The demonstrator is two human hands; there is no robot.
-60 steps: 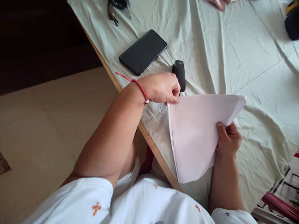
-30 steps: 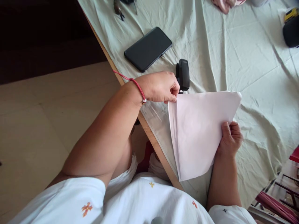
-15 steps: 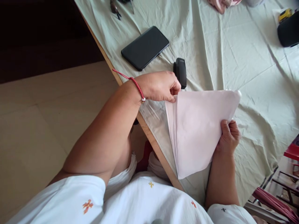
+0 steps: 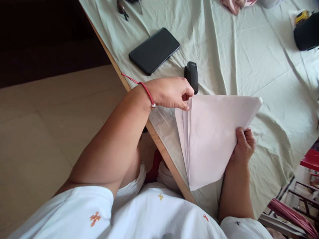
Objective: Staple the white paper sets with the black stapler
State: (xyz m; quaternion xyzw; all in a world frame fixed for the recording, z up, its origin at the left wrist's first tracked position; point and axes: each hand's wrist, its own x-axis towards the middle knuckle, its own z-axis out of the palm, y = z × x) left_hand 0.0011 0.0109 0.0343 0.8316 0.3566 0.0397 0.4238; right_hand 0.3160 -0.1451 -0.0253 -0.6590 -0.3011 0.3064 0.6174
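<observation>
A stack of white paper sheets (image 4: 211, 139) is held over the table's near edge, its left edges slightly fanned, with a little print showing on one sheet. My left hand (image 4: 174, 92), a red cord bracelet at the wrist, pinches the upper left corner of the stack between thumb and fingers. On the right side, my right hand (image 4: 243, 144) grips the sheets, thumb on top and fingers curled. Just beyond my left hand a black stapler (image 4: 192, 77) lies on the cloth, close to the fingers but apart from the paper.
A black smartphone (image 4: 154, 50) lies left of the stapler on the pale green tablecloth (image 4: 249, 59). Keys (image 4: 122, 9) are at the far left edge. A black object (image 4: 307, 33) and a yellow item (image 4: 302, 16) sit far right, a pink cloth (image 4: 234, 5) at the back.
The top of the stack has spread a little to the right, and a strip of print now shows at its left edge. Both hands keep nearly the same place and grip.
</observation>
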